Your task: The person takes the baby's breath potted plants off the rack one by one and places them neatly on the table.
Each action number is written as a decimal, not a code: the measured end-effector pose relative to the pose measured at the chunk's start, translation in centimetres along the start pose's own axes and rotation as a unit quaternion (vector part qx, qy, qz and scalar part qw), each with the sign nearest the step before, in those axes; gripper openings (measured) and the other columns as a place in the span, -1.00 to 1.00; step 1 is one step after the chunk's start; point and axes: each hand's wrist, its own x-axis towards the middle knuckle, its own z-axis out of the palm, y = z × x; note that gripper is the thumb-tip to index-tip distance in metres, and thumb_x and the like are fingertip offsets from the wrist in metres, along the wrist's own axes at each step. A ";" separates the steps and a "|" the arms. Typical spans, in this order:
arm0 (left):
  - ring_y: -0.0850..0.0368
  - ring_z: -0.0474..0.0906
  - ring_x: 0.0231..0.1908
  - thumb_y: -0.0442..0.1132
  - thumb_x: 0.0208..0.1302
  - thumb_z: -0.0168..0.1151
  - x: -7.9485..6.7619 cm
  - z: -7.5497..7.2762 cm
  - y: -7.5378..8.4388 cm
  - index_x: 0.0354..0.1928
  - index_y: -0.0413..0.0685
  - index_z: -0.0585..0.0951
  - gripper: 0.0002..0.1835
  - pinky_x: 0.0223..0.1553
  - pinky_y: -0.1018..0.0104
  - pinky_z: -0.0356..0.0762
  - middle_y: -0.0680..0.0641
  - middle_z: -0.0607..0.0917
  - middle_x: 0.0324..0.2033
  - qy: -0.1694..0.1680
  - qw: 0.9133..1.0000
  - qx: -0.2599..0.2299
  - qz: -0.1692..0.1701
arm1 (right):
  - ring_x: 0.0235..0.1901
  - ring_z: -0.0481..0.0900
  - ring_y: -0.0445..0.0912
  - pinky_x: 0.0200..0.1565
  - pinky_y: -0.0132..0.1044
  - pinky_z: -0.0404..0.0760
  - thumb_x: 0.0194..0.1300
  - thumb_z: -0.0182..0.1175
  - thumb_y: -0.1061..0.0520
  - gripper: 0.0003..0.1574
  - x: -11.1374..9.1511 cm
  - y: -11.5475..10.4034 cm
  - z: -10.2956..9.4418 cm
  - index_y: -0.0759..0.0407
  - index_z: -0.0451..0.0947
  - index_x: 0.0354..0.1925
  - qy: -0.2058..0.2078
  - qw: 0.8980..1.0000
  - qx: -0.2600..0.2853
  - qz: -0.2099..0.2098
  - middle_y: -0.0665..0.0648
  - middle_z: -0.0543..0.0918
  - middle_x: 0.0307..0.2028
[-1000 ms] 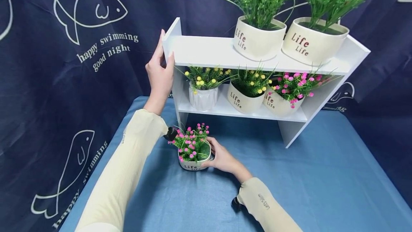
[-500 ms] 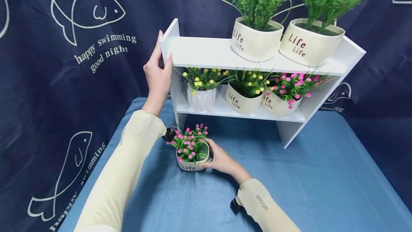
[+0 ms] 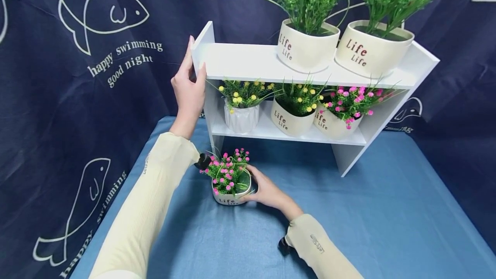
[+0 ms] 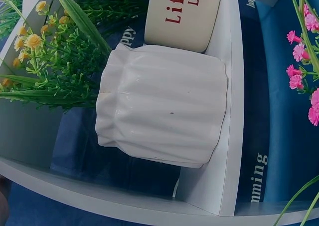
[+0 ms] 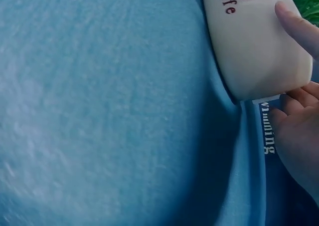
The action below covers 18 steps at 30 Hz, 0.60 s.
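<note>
My left hand (image 3: 188, 94) grips the upper left side panel of a white two-tier shelf (image 3: 244, 60), thumb on the front edge. On the blue cloth below, a cream flowerpot (image 3: 227, 199) with "Life" lettering and pink flowers (image 3: 228, 170) stands in front of the shelf's left leg. My right hand (image 3: 268, 191) holds that pot by its right side; the right wrist view shows the thumb (image 5: 299, 29) near the rim and fingers around the far side. A white fluted pot (image 4: 164, 106) with yellow flowers fills the left wrist view, sitting on the lower tier.
Two large cream pots, one with purple-flowered greenery (image 3: 308, 51) and one beside it (image 3: 373, 53), stand on the top board's right part. A yellow-flowered pot (image 3: 291, 120) and a pink-flowered pot (image 3: 336, 125) share the lower tier. A dark fish-print curtain (image 3: 116, 98) hangs behind.
The head view has shifted slightly, so everything sits a little further left. Both hands keep the same hold, and the pot stays in place on the cloth.
</note>
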 end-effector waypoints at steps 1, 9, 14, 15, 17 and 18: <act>0.31 0.51 0.19 -0.31 0.35 0.14 0.0 0.0 -0.1 0.36 0.23 0.40 -0.44 0.16 0.35 0.54 0.08 0.51 0.28 0.001 1.000 -0.002 0.002 | 0.39 0.28 0.15 0.41 0.03 0.26 -0.08 0.54 0.11 0.24 0.0 0.0 -0.1 0.24 0.08 0.44 -0.002 1.000 0.008 -0.005 0.31 0.30 0.38; 0.33 0.49 0.21 -0.33 0.34 0.15 0.1 -0.1 0.0 0.36 0.24 0.40 -0.43 0.18 0.38 0.53 0.09 0.51 0.28 0.000 1.000 -0.003 -0.006 | 0.44 0.16 0.20 0.42 0.01 0.21 0.01 0.49 0.16 0.25 -0.6 -1.2 -1.5 0.30 -0.03 0.48 -0.005 1.000 0.021 -0.002 0.34 0.16 0.46; 0.36 0.48 0.21 -0.33 0.35 0.13 0.1 -0.1 0.0 0.36 0.26 0.39 -0.43 0.18 0.39 0.52 0.12 0.49 0.29 -0.001 1.000 0.000 -0.007 | 0.38 0.25 0.24 0.37 0.04 0.30 0.07 0.45 0.12 0.18 -0.9 -2.0 -2.3 0.31 0.02 0.48 0.001 1.000 0.002 0.020 0.31 0.14 0.47; 0.37 0.47 0.22 -0.33 0.35 0.13 0.1 -0.1 0.0 0.36 0.27 0.39 -0.43 0.19 0.40 0.51 0.13 0.49 0.29 -0.002 1.000 0.002 -0.008 | 0.37 0.26 0.25 0.36 0.04 0.32 0.07 0.45 0.11 0.17 -0.9 -2.1 -2.4 0.31 0.02 0.48 0.002 1.000 -0.002 0.023 0.31 0.14 0.46; 0.38 0.47 0.22 -0.33 0.36 0.12 0.1 -0.1 0.0 0.36 0.28 0.39 -0.43 0.19 0.40 0.51 0.14 0.48 0.30 -0.003 1.000 0.001 -0.008 | 0.36 0.29 0.25 0.34 0.05 0.34 0.08 0.45 0.09 0.16 -1.1 -2.3 -2.7 0.30 0.04 0.48 0.006 1.000 -0.006 0.024 0.30 0.16 0.46; 0.39 0.47 0.21 -0.33 0.36 0.12 0.1 0.0 0.0 0.36 0.28 0.39 -0.43 0.19 0.40 0.51 0.14 0.48 0.30 -0.003 1.000 0.002 -0.009 | 0.35 0.30 0.25 0.34 0.05 0.35 0.08 0.45 0.08 0.15 -1.2 -2.3 -2.8 0.28 0.05 0.47 0.009 1.000 -0.005 0.025 0.29 0.17 0.46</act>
